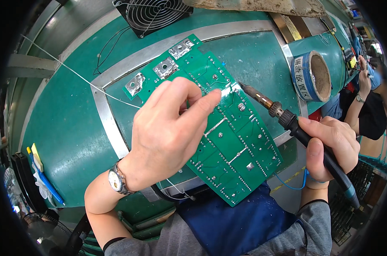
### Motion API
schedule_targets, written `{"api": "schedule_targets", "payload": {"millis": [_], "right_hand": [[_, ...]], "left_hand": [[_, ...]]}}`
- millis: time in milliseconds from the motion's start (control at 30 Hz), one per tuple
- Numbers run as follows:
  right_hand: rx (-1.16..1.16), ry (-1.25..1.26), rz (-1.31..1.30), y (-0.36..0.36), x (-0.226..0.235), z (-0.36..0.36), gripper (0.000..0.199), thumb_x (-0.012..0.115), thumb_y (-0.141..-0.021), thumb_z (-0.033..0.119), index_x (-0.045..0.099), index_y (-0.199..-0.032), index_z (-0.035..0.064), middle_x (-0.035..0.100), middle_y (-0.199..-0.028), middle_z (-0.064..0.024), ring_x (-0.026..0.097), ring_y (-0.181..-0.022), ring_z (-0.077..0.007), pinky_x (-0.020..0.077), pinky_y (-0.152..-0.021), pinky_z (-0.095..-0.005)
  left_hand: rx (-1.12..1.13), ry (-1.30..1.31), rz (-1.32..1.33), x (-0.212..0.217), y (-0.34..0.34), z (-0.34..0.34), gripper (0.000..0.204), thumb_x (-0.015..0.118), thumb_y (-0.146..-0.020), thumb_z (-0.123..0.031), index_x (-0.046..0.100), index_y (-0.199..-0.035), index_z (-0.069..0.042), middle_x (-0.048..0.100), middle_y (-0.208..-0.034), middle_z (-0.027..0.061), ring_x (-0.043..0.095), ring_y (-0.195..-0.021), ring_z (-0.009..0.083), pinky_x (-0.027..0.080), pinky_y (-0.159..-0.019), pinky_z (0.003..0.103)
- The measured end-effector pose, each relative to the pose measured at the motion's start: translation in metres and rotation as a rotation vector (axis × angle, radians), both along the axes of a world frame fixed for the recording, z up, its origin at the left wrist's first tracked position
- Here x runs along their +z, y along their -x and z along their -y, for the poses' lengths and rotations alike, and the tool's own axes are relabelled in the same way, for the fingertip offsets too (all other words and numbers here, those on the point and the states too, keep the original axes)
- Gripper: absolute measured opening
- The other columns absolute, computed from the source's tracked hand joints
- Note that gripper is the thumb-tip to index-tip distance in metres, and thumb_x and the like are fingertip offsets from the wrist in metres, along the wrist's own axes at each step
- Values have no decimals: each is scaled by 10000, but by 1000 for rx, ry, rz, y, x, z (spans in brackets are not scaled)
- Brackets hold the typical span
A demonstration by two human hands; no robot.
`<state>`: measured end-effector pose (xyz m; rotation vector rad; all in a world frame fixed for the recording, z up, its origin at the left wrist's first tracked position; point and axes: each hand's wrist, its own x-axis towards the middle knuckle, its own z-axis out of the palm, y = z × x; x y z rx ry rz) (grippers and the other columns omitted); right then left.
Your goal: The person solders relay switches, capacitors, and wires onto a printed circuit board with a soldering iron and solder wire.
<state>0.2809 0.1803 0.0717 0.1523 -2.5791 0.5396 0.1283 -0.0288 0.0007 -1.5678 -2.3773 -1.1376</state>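
A large green circuit board [227, 145] with rows of shiny solder joints lies at a slant before me, its near end over my blue apron. Above its left part is my left hand [170, 119], fingers curled and thumb pressed in. A thin silvery solder wire [80, 77] runs from the upper left into this hand; where it leaves the fingers is hidden. In my right hand [333, 147] is a soldering iron [305, 135] with a black handle, gripped between thumb and fingers. Its dark tip is close to the board's right edge, beside a bright solder patch [228, 90].
A metal frame [108, 117] is set on the green table [65, 141]. At the back stands a black fan [157, 15]; a cardboard ring [319, 77] with a blue band is at the right. Pens [48, 183] lie far left. Another person's arm [359, 98] shows at far right.
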Motion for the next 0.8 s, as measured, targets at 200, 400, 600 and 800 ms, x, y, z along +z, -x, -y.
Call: {"api": "schedule_targets", "payload": {"millis": [200, 400, 600, 800], "right_hand": [[21, 64, 42, -5, -5, 3, 175, 670, -776, 125, 713, -860, -22, 627, -582, -79, 602, -457, -176, 458, -432, -262], [-21, 34, 84, -7, -8, 14, 219, 637, -791, 173, 701, -830, -33, 581, -555, -64, 546, -447, -188, 418, -456, -287], [-25, 9, 87, -7, -7, 10, 240, 631, -806, 190, 700, -835, -38, 587, -556, -66, 551, -447, -187, 426, -458, -286], [-3, 66, 3, -23, -6, 1, 205, 675, -792, 148, 707, -862, -41, 620, -570, -71, 584, -436, -167, 459, -427, -258]], "left_hand": [[-101, 18, 7, -4, -4, -1, 408, 694, -677, 91, 706, -1053, -67, 511, -837, 50, 510, -678, 173, 423, -555, 286], [-109, 80, -26, -6, -5, -4, 448, 677, -678, 111, 695, -1090, -66, 496, -858, 59, 517, -709, 182, 437, -587, 286], [-87, 57, -29, -5, -7, -3, 436, 669, -689, 108, 695, -1089, -64, 497, -853, 58, 515, -701, 184, 440, -589, 290], [-130, 66, -26, 5, -13, -3, 418, 674, -688, 106, 697, -1072, -57, 511, -839, 56, 515, -695, 180, 430, -573, 292]]}}
